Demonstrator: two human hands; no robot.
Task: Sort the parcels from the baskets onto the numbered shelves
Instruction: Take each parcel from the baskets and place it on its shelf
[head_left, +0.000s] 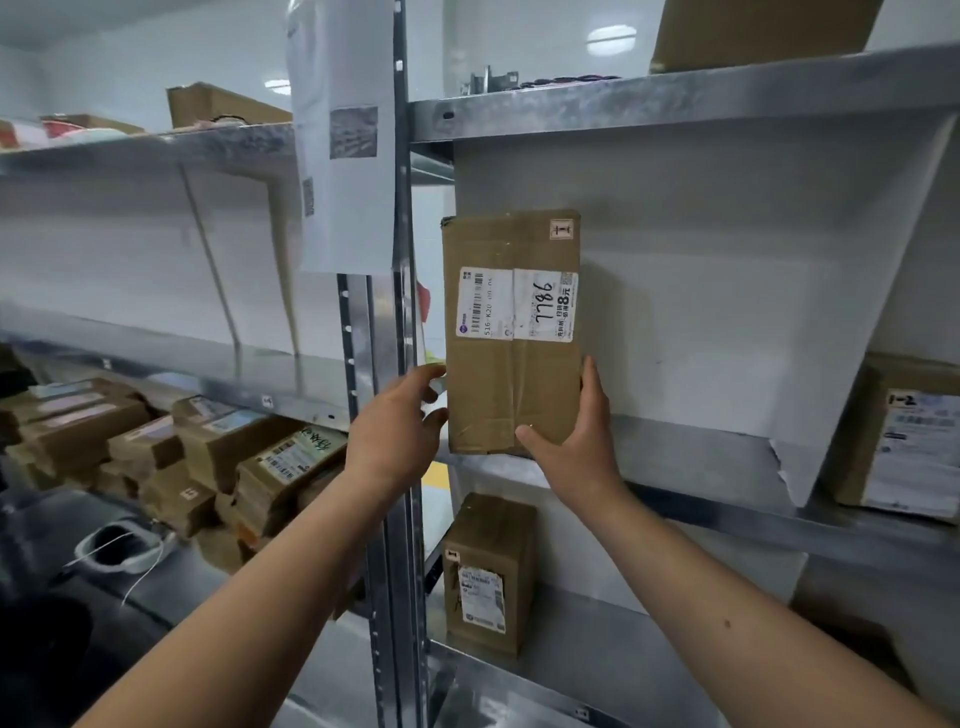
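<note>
Standing up tall on its short end, a brown parcel (511, 332) sits at the left end of a metal shelf (727, 457), close to the upright post (402, 364) of the rack. It has a white label (517, 305) across its front with big black numbers written by hand. The right hand (569, 441) holds the bottom right corner of the parcel, with the thumb lying on the front and the fingers going up along the right side. The left hand (395, 421) is at the parcel's left edge, down low, with its fingers curled; the fingertips touch or nearly touch the edge, and it is hard to say if they really hold it. White board (727, 286) lines the back of the shelf. Far to the right on the same shelf is another box (906, 441) with a white label. One shelf lower stands a smaller box (491, 571), also upright and also with a label on its front. To the left, on the next rack, many little brown boxes (171, 452) lie piled together on a low shelf. A white sheet of paper (345, 140) hangs on the post up high. Some more cardboard (758, 31) lies on the top shelves.
</note>
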